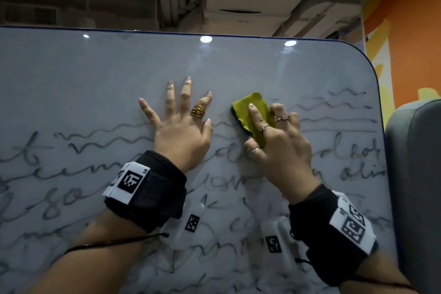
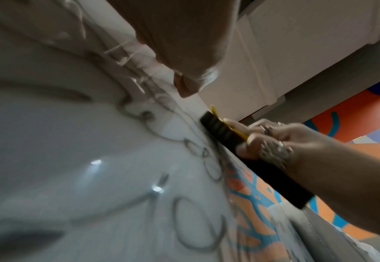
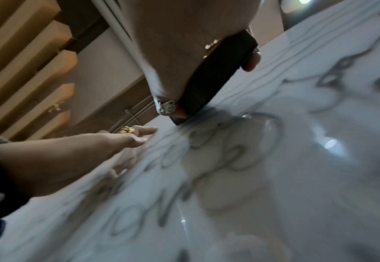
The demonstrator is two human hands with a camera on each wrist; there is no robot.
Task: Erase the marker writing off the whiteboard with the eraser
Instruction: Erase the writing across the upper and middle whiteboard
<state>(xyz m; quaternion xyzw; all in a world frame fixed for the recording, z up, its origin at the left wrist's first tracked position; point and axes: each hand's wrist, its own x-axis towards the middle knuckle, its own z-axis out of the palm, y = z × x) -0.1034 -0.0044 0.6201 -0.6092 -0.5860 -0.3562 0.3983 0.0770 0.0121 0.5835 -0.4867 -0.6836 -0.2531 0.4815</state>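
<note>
The whiteboard (image 1: 95, 74) fills the head view, with grey marker writing (image 1: 59, 198) across its lower half and wavy lines (image 1: 346, 105) at the right. My right hand (image 1: 274, 136) grips the eraser (image 1: 253, 110), yellow on top and black underneath, and presses it flat on the board. In the right wrist view the eraser's black pad (image 3: 213, 78) meets the board. My left hand (image 1: 181, 124) lies flat on the board with fingers spread, just left of the eraser. The left wrist view shows the eraser (image 2: 218, 127) held by the right hand (image 2: 274, 141).
The board's top band above both hands carries no writing. A grey padded seat back (image 1: 415, 186) stands beyond the board's right edge, and an orange and yellow wall (image 1: 405, 31) rises behind it.
</note>
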